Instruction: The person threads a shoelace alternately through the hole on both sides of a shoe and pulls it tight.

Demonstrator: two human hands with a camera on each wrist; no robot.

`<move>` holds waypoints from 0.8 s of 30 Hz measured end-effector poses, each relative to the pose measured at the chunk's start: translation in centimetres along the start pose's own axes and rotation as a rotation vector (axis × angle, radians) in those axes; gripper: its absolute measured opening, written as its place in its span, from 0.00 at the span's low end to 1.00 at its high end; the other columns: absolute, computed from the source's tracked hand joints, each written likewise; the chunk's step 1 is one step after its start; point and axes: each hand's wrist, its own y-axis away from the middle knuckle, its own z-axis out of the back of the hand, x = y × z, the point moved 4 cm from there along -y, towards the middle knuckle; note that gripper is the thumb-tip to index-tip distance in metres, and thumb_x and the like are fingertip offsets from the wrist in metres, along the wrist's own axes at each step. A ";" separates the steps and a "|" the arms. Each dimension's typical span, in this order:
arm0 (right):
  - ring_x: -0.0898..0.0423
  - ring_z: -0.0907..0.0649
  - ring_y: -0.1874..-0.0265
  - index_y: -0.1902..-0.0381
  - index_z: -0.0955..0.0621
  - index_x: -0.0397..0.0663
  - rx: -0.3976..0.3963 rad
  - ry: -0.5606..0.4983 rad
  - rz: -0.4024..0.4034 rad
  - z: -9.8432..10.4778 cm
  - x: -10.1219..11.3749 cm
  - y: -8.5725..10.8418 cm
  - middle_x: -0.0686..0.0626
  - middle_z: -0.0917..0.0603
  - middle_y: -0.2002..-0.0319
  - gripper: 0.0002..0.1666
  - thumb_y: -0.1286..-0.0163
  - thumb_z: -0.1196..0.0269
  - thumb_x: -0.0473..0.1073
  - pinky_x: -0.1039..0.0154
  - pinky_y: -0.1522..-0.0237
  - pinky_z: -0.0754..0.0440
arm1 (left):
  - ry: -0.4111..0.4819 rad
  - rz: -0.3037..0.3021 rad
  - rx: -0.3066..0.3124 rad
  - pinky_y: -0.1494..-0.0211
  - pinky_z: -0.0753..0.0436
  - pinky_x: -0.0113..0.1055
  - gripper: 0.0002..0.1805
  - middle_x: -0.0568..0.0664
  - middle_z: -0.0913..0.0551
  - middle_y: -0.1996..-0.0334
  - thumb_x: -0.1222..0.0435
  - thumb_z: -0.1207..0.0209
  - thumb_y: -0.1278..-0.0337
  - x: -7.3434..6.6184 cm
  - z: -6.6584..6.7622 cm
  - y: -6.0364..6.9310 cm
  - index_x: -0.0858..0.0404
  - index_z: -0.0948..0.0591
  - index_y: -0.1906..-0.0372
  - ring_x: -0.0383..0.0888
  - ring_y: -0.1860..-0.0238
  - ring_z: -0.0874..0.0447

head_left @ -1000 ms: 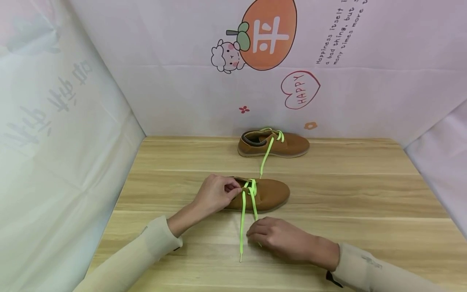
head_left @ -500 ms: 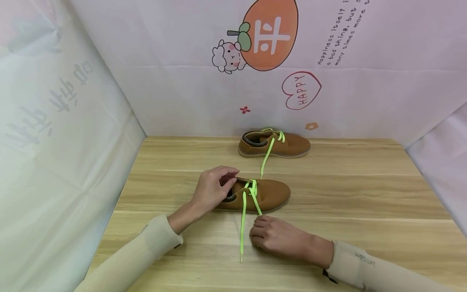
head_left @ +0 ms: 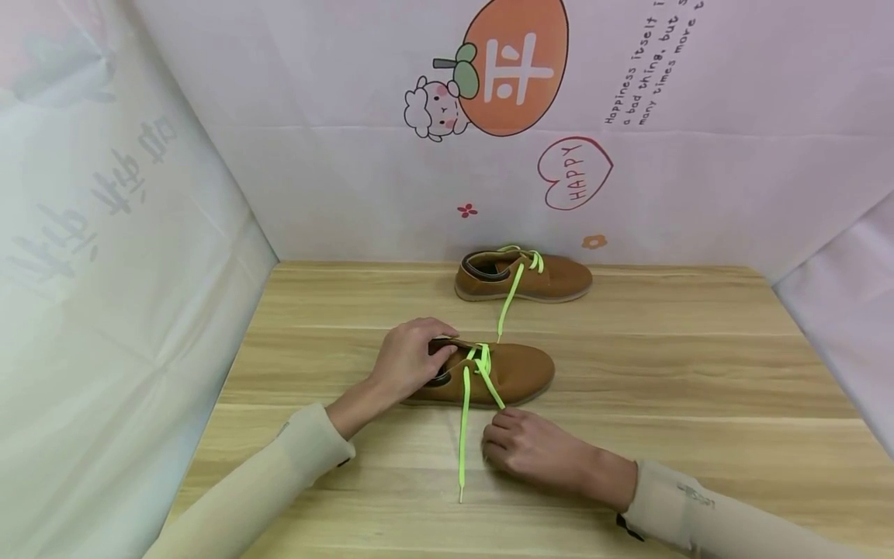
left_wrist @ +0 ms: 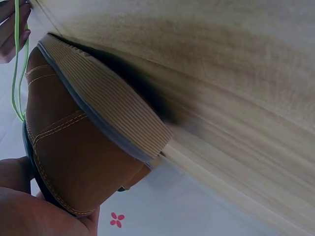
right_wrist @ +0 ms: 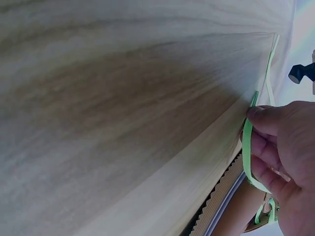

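Note:
A brown shoe [head_left: 520,373] with neon-green laces stands on the table, toe to the right. My left hand [head_left: 407,353] is at its opening, thumb on the inner side and fingers over the far collar, gripping it. In the left wrist view the shoe's side and ribbed sole [left_wrist: 106,93] hide part of that hand. My right hand [head_left: 534,450] pinches one shoelace [right_wrist: 247,147] between thumb and fingers, in front of the shoe. The other shoelace [head_left: 464,435] hangs over the near side and lies on the table toward me.
A second brown shoe [head_left: 559,278] with green laces stands at the back by the printed cloth wall [head_left: 363,194]. One of its laces [head_left: 511,303] trails forward onto the wooden table [head_left: 684,373]. White cloth also hangs at left and right.
My left hand has left the lace area near the eyelets and shifted back to the shoe's far collar. The right hand has moved slightly right, drawing its shoelace at a slant.

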 end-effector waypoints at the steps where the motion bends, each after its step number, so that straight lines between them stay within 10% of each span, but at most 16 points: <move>1: 0.57 0.18 0.63 0.64 0.16 0.48 -0.001 0.007 -0.004 0.0 0.0 0.0 0.54 0.15 0.63 0.10 0.31 0.43 0.32 0.62 0.52 0.16 | -0.006 0.000 0.005 0.47 0.13 0.45 0.10 0.48 0.07 0.55 0.67 0.25 0.40 0.0 0.0 0.0 0.60 0.08 0.54 0.47 0.51 0.09; 8: 0.58 0.19 0.62 0.61 0.18 0.48 -0.019 -0.077 -0.075 -0.4 0.0 0.0 0.54 0.17 0.63 0.24 0.15 0.61 0.36 0.62 0.52 0.18 | -0.002 0.008 0.021 0.51 0.11 0.43 0.05 0.46 0.07 0.58 0.64 0.28 0.35 -0.1 -0.2 -0.3 0.58 0.07 0.57 0.44 0.54 0.08; 14: 0.59 0.18 0.62 0.59 0.19 0.46 -0.077 -0.210 -0.153 0.0 -0.3 0.1 0.55 0.17 0.63 0.08 0.29 0.45 0.33 0.62 0.54 0.19 | 0.005 0.011 0.024 0.52 0.11 0.41 0.04 0.46 0.07 0.59 0.63 0.30 0.33 -0.1 -0.2 -0.5 0.57 0.07 0.58 0.43 0.55 0.08; 24: 0.60 0.12 0.63 0.59 0.12 0.41 -0.256 -0.467 -0.400 1.9 -2.3 -0.3 0.52 0.11 0.62 0.14 0.42 0.25 0.25 0.68 0.58 0.13 | 0.004 0.110 0.042 0.69 0.21 0.35 0.04 0.43 0.07 0.60 0.61 0.30 0.32 0.2 -0.4 -1.0 0.54 0.06 0.61 0.35 0.70 0.16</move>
